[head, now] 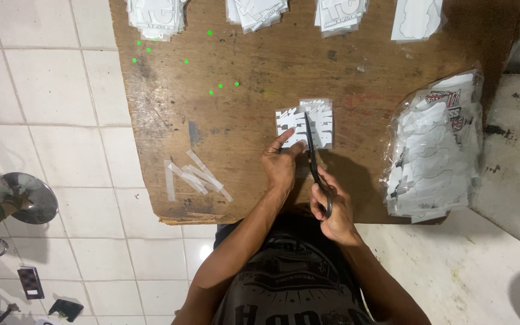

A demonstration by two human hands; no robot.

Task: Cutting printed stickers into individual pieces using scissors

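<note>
My left hand [281, 162] pinches the near edge of a white printed sheet [305, 122] that lies over the brown wooden board [242, 120]. My right hand [332, 207] grips black scissors [314, 159]; the blades point away from me and run up through the middle of the sheet, between its two halves. Both forearms reach forward from my dark printed shirt at the bottom of the head view.
Several white paper strips [197, 177] lie on the board's near left. A clear bag of white cutouts [434, 144] sits at the right. Stacks of white cutouts [154, 15] line the far edge. White floor tiles and a round metal object [26, 197] lie left.
</note>
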